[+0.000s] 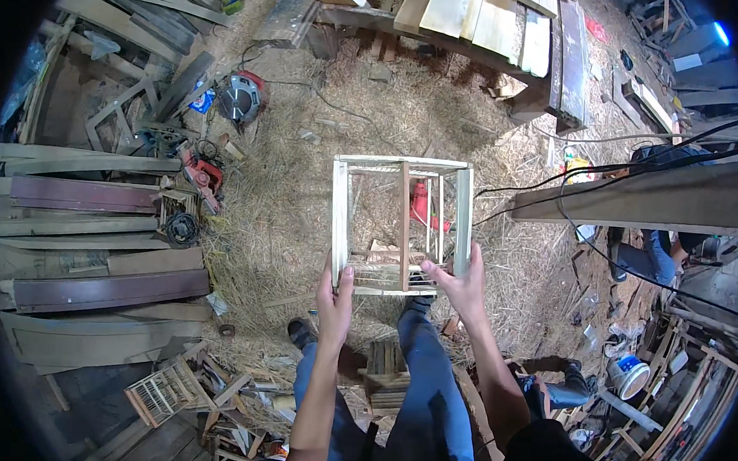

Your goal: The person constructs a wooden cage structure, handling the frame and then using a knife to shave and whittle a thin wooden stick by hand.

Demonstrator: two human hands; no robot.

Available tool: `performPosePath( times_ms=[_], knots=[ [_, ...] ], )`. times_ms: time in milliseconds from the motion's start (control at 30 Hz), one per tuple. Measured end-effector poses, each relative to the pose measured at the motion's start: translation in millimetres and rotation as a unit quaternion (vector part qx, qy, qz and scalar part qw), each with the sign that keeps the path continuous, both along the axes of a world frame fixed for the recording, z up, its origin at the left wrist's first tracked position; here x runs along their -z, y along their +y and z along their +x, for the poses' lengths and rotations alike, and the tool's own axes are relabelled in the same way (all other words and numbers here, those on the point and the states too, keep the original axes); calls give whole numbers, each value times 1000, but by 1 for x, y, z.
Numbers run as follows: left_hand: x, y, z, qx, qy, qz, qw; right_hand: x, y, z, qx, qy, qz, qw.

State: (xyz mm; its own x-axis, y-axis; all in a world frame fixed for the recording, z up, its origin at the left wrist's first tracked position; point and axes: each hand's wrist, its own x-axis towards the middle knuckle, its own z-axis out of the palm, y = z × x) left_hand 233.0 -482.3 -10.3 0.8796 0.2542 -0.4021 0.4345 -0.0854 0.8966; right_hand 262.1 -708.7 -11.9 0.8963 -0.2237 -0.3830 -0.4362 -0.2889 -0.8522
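A small box-shaped wooden frame (pixel 404 224), built of pale strips and thin slats with one brown upright bar, is held up over the floor between my two hands. My left hand (pixel 336 304) grips its lower left corner post, thumb at the inner side. At the lower right corner my right hand (pixel 463 292) is closed round the post, its thumb reaching over the bottom edge. Parts of the fingers are hidden behind the wood. Through the open frame a red tool (pixel 420 204) shows on the floor beyond; its kind is unclear.
Wood shavings cover the floor. A circular saw (pixel 241 98) and a red power tool (pixel 203 178) lie to the left, near stacked boards (pixel 87 195). A slatted wooden cage (pixel 164 391) stands lower left. Cables (pixel 639 165) cross a beam at right; another person's leg (pixel 647 260) shows beyond.
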Motion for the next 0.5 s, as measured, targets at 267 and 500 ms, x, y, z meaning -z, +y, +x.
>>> performPosePath(
  times_ms=[267,500],
  knots=[
    [51,16,-9,11,20,-6,1000,53,19,-12,40,-9,-2,999],
    [97,65,-24,3,15,-26,1000,93,73,-23,36,-11,-14,999]
  ],
)
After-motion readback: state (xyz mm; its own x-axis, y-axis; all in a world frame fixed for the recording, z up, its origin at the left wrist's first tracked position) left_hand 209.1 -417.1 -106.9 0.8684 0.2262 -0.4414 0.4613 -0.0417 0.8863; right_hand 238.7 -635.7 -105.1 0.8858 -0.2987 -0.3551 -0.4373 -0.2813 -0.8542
